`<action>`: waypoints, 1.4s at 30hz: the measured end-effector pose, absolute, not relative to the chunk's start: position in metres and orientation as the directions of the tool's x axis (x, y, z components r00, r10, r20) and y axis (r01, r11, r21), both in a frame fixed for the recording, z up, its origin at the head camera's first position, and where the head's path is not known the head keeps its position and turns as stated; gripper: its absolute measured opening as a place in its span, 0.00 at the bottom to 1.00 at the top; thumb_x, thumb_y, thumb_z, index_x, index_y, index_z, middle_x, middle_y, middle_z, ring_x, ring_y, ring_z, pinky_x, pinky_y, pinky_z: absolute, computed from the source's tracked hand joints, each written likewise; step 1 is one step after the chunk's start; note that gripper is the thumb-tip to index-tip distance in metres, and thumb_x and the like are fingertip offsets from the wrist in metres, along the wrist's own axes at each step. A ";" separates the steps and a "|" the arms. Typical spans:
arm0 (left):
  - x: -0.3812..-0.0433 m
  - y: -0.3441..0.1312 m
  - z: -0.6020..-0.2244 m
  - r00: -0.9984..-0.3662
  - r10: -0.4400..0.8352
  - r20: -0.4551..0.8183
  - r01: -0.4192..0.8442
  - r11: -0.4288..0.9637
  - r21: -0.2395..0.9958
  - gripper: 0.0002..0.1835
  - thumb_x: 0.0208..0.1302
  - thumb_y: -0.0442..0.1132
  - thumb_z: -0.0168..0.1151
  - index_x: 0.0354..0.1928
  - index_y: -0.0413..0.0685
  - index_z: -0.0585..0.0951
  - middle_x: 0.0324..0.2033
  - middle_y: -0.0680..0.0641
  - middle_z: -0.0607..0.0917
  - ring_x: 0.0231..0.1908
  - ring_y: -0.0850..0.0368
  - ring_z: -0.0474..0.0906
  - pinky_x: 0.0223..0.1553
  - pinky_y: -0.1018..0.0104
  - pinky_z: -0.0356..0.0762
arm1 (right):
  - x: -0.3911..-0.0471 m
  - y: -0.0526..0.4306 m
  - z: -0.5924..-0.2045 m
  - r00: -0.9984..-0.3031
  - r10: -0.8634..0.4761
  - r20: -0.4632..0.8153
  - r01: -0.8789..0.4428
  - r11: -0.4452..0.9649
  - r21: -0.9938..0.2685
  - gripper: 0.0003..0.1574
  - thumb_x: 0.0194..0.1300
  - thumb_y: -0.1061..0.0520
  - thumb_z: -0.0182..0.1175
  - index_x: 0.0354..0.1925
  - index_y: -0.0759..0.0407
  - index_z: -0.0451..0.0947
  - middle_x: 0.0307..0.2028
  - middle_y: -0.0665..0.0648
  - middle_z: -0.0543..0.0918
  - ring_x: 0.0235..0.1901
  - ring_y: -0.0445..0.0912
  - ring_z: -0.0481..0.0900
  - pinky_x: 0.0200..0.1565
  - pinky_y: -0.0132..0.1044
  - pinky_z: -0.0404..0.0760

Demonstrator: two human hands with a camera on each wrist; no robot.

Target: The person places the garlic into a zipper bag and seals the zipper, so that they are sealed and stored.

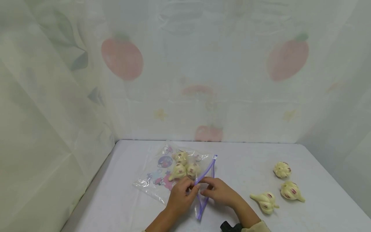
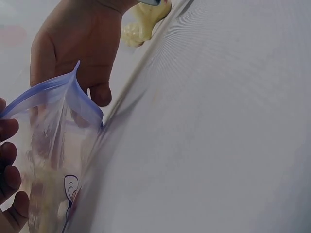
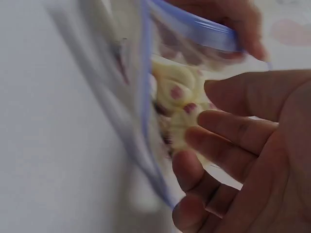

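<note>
A clear zip bag (image 1: pixel 155 190) with printed pictures and a purple zip strip (image 1: pixel 214 158) lies on the table, its mouth parted toward the right. Inside it sit three garlic bulbs (image 1: pixel 178 170), cream with reddish marks. My left hand (image 1: pixel 181 195) pinches the rim of the mouth between thumb and fingers. At the opening is my right hand (image 1: pixel 220 191), its fingers loosely bent and nothing in its palm in the right wrist view. Through the mouth, garlic (image 3: pixel 175 90) shows just beyond those fingertips.
Three more garlic bulbs lie loose on the right of the white table (image 1: pixel 232 161): one farther back (image 1: pixel 282 169), one in the middle (image 1: pixel 291 190) and one nearer (image 1: pixel 266 202). A black device (image 1: pixel 230 226) is by my right wrist. Printed curtains (image 1: pixel 174 64) hang behind and beside the table.
</note>
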State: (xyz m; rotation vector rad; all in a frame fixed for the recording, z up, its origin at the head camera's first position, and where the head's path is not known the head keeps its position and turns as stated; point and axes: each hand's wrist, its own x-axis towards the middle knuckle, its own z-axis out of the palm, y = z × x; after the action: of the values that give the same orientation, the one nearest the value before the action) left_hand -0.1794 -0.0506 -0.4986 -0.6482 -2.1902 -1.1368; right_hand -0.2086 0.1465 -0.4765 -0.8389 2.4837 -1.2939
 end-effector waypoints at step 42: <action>-0.180 -0.050 -0.504 -0.752 0.098 0.651 0.591 0.536 0.602 0.14 0.61 0.40 0.68 0.23 0.58 0.72 0.24 0.64 0.70 0.24 0.69 0.67 0.26 0.79 0.69 | -0.158 0.292 -0.481 -0.989 -0.146 0.011 -0.116 0.740 -0.662 0.26 0.60 0.56 0.68 0.56 0.55 0.76 0.59 0.68 0.69 0.61 0.66 0.68 0.51 0.58 0.77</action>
State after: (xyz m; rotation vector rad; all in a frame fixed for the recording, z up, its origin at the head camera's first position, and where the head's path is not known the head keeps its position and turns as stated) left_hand -0.1804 -0.0504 -0.5041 -0.5562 -2.2190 -1.1620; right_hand -0.1578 0.2925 -0.4810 -0.2178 2.8915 -1.0964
